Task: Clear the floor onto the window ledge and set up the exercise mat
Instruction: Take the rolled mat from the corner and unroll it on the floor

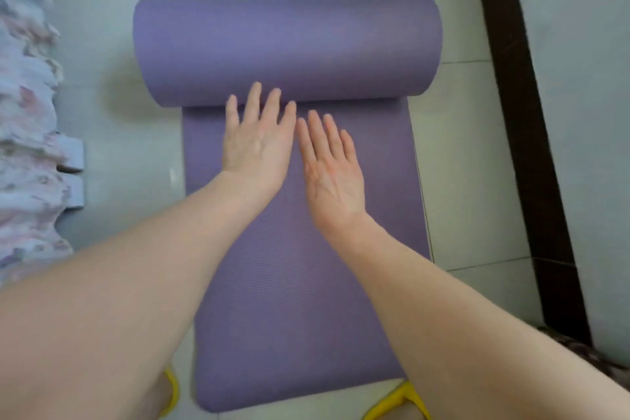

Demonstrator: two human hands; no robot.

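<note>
The purple ribbed foam exercise mat (300, 249) lies partly unrolled on the tiled floor (470, 147); its roll remains at 12 o'clock. Left hand (257, 141) and right hand (332, 169) press flat, fingers extended, gripping nothing.

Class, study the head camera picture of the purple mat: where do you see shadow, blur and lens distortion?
Head view: soft, even light without glare; a faint shadow on the floor left of the mat's roll; the floral fabric at the left edge is smeared; the dark strip leans, suggesting wide-angle distortion.
</note>
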